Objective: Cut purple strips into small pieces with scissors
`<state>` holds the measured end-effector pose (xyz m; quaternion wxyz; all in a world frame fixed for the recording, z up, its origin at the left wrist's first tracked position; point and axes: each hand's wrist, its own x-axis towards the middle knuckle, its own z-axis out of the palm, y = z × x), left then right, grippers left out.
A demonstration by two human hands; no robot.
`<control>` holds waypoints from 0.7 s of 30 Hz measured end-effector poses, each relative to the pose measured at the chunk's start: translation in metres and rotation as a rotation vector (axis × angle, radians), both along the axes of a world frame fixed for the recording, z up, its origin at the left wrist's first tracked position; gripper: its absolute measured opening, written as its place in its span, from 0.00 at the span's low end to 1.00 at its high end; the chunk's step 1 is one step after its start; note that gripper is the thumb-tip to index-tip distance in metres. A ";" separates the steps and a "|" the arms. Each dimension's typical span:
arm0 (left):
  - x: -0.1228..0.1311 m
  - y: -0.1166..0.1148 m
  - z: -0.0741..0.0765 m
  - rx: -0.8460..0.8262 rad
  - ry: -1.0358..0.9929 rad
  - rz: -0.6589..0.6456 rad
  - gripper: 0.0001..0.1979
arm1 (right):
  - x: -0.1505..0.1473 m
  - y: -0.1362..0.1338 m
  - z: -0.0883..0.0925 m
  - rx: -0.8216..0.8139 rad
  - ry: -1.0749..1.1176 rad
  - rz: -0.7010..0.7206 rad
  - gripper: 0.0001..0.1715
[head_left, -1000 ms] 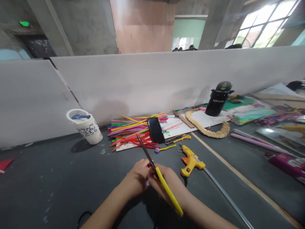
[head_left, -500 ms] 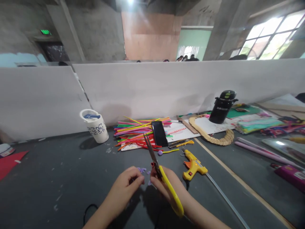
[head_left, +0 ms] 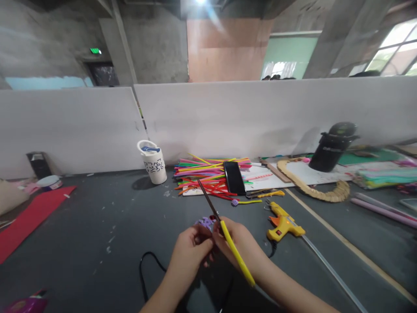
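My right hand (head_left: 239,241) is closed on a pair of scissors (head_left: 234,252) with yellow handles, its dark blades pointing up and away to the left. A small dark red bit (head_left: 213,217) shows beside the blades near my right fingers; I cannot make out what it is. My left hand (head_left: 193,250) is pinched, its fingertips meeting those of the right hand. Whatever it holds is hidden. Small purple cut pieces (head_left: 205,222) lie on the table just beyond both hands.
Behind lie a bundle of coloured pipe cleaners (head_left: 202,174) and a black phone (head_left: 235,178). To the right rests a yellow glue gun (head_left: 283,224) with a long clear stick. A white cup (head_left: 153,163), red sheet (head_left: 35,217) and black bottle (head_left: 330,150) stand or lie around. A cable (head_left: 145,265) curls left.
The view has swung left, so the table things appear further right. My left hand has come up against my right fingertips. The scissor blades, slightly apart before, now look closed together.
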<state>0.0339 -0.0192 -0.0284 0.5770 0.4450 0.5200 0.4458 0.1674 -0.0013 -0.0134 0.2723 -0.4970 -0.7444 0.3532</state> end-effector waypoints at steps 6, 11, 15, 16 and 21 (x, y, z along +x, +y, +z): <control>-0.001 -0.006 -0.006 -0.031 0.015 0.084 0.06 | -0.005 -0.007 -0.003 0.006 -0.063 -0.032 0.04; 0.000 -0.012 -0.001 -0.081 0.043 0.053 0.06 | -0.004 -0.009 -0.005 0.009 -0.031 -0.014 0.05; 0.000 -0.014 -0.003 -0.135 0.013 0.005 0.09 | 0.002 -0.013 -0.008 -0.027 0.039 0.028 0.07; -0.001 -0.014 -0.003 -0.149 -0.012 0.002 0.10 | 0.004 -0.014 -0.008 -0.044 0.070 0.034 0.07; -0.006 -0.016 -0.001 -0.180 -0.163 0.042 0.13 | 0.009 -0.012 -0.005 -0.217 0.278 0.027 0.03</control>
